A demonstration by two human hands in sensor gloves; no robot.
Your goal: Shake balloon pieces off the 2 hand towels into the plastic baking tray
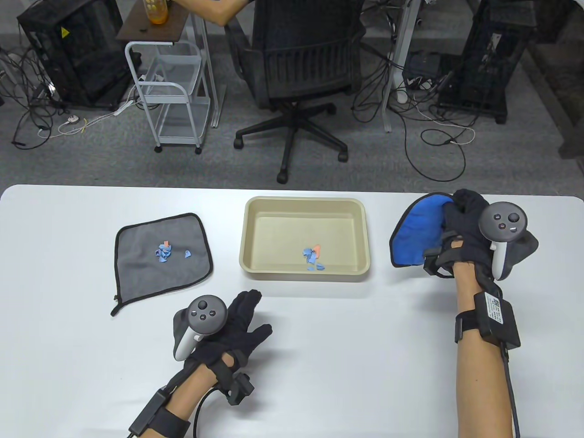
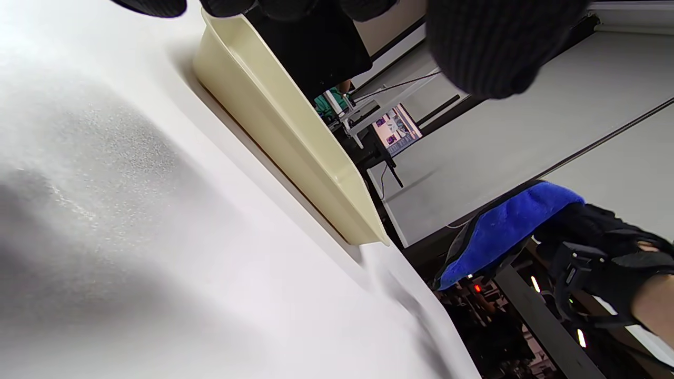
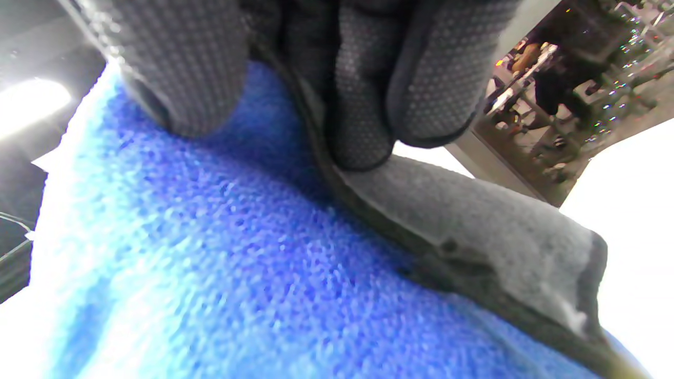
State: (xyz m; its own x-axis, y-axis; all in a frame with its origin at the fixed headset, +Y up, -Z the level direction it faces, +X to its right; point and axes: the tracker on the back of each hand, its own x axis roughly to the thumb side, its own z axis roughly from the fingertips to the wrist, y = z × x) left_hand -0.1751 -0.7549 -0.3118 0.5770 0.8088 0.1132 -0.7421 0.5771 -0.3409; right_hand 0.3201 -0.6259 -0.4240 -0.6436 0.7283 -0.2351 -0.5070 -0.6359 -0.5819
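A beige plastic tray (image 1: 246,228) sits at the table's middle with a few blue and orange balloon pieces (image 1: 313,258) inside near its front wall. To its left a grey towel (image 1: 137,269) lies flat, carrying a small heap of blue and orange balloon pieces (image 1: 164,252). My right hand (image 1: 461,216) grips a blue towel with a grey back (image 1: 417,235), bunched and lifted at the table's right; its fingers (image 3: 363,79) curl over the towel's dark hem. My left hand (image 1: 244,319) rests flat on the table in front of the tray with fingers spread, holding nothing. The tray (image 2: 295,137) shows in the left wrist view too.
The white table (image 1: 319,356) runs wide toward me. Behind its far edge stand an office chair (image 1: 301,82), a white wire cart (image 1: 175,91), black cases and floor cables. A person's arm (image 1: 214,11) shows at the top.
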